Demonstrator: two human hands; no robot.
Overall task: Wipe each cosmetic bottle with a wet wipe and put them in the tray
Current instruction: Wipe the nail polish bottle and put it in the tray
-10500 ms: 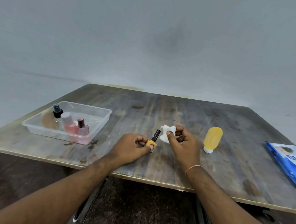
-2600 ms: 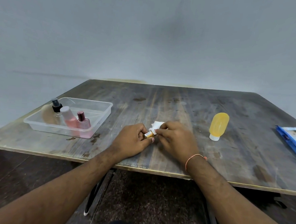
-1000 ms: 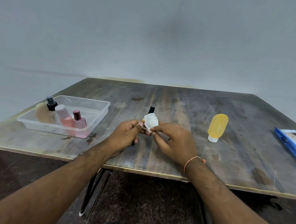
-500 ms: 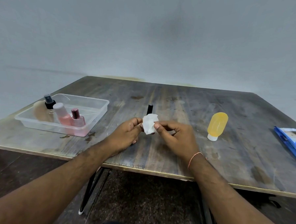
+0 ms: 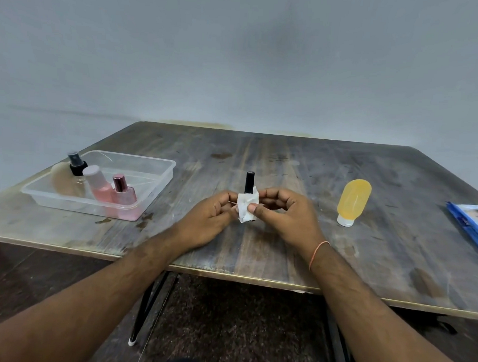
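Observation:
A small nail polish bottle (image 5: 249,182) stands upright between my hands, its black cap showing and its body hidden behind a white wet wipe (image 5: 247,207). My left hand (image 5: 206,220) grips the bottle from the left. My right hand (image 5: 286,215) presses the wipe against the bottle with thumb and fingers. A clear plastic tray (image 5: 160,176) sits at the left and holds a black-capped spray bottle (image 5: 75,164), a pink bottle with a pale cap (image 5: 97,186) and a pink bottle with a metallic cap (image 5: 122,194). A yellow tube (image 5: 353,202) stands cap-down at the right.
A blue wet wipe packet (image 5: 473,223) lies at the table's right edge. The worn wooden table (image 5: 288,161) ends just below my wrists, with dark floor and table legs beneath. A grey wall stands behind.
My hands turned the bottle from lying sideways to upright, cap up. The wipe now wraps the bottle's body and my right thumb has shifted down over it.

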